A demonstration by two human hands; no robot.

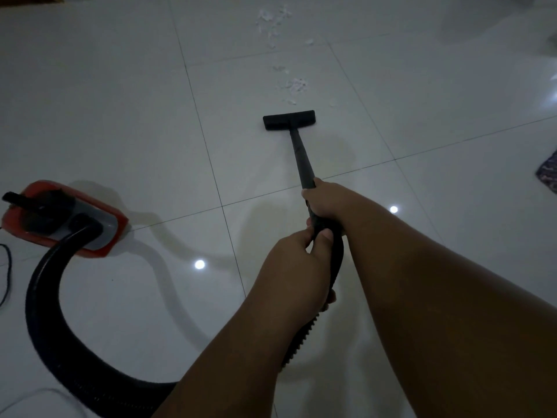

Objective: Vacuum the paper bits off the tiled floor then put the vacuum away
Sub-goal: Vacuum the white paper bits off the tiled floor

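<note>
Closest in, two bare forearms reaching forward from the bottom edge. Right hand (324, 197) wrapped firmly round the upper end of the black wand (300, 152). Left hand (297, 260) just behind it, fingers and thumb curled round the grip where the hose joins.

Beneath everything, the glossy white tiled floor (120, 101), crossed by thin dark grout lines. Looping across the lower left, the thick black ribbed hose (45, 282), from the hands round to the red and grey vacuum body (102, 220) on the floor at left.

Long axis of the wand pointing away from the camera, sloping down and slightly leftward, ending in the flat black nozzle (288, 119) set crosswise on the tile. Just beyond the nozzle and apart from it, white paper bits (295, 86) scattered in a trail toward the top edge.

At the far left edge, a thin black cord (7, 267). At the right edge, a corner of patterned rug (548, 173).
</note>
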